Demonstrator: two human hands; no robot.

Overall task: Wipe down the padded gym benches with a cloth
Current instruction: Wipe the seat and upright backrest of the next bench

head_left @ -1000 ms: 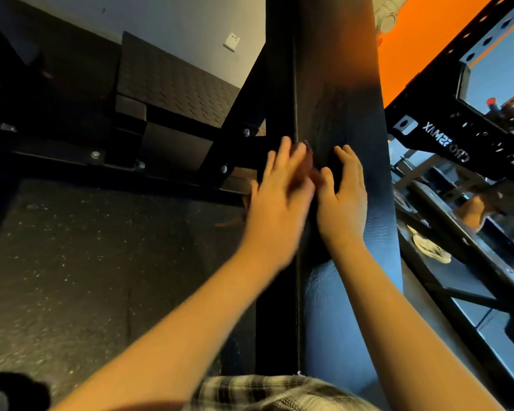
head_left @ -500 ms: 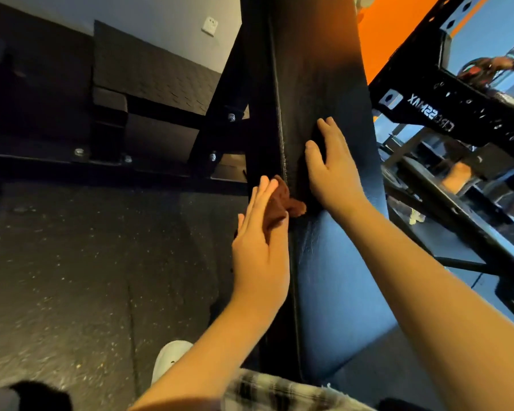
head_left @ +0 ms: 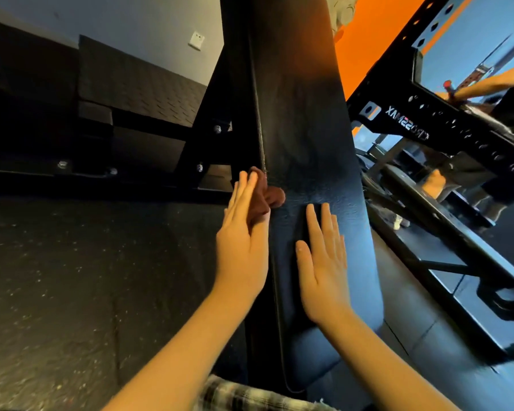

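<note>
A: Item one?
B: I log a long black padded vinyl bench (head_left: 303, 129), running away up the frame.
A: Item two?
B: A small rust-brown cloth (head_left: 266, 194) on the bench's left edge, pressed there by the left hand (head_left: 244, 244), fingers straight.
A: The other hand?
B: The right hand (head_left: 324, 262) lies flat on the pad, fingers extended, just beside the cloth.

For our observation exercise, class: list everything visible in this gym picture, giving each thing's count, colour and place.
Long black padded vinyl bench: one, black, centre.
Small crumpled brown cloth: one, brown, bench's left edge.
Speckled rubber floor: one, dark grey, left.
Square white wall socket: one, white, upper left.
Perforated black metal rack: one, black, right.
Checked fabric: one, pale and dark, bottom edge.
Left hand: one, straight fingers pressing the cloth.
Right hand: one, flat on the bench.
</note>
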